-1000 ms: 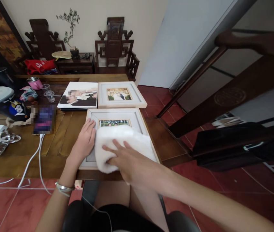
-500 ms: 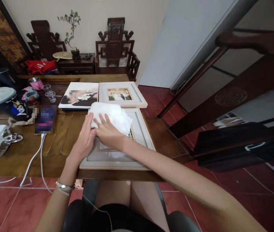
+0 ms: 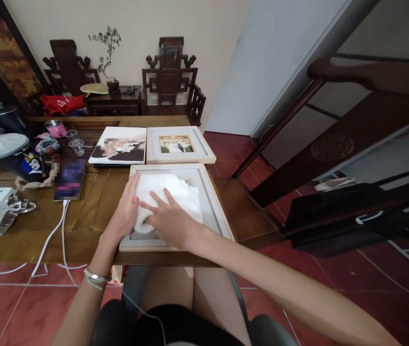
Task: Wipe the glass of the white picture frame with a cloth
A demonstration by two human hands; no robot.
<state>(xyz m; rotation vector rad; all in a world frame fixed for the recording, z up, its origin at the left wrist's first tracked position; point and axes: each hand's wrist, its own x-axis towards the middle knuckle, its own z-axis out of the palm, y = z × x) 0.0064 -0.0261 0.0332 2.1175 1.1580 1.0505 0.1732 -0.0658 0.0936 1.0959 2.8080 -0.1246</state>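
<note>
Head view. Right hand [image 3: 175, 223] presses white cloth [image 3: 168, 185], fingers spread, not clenched; cannot tell if the thumb pinches the fold. Left hand [image 3: 125, 211] lies along the left edge of the near frame [image 3: 210, 202], fingers straight, no visible grasp. Near frame flat on table [image 3: 96, 211], cloth hiding most of its photo [image 3: 189, 182]. Change: 0.5 s ago cloth overlaps the far-left corner; now closer to the body, far rim bare. Reads as 1 wiping stroke drawn back, left hand still bracing.

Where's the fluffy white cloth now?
In the head view, the white cloth lies on the nearest picture frame, under the right hand and just right of the left hand.
</note>
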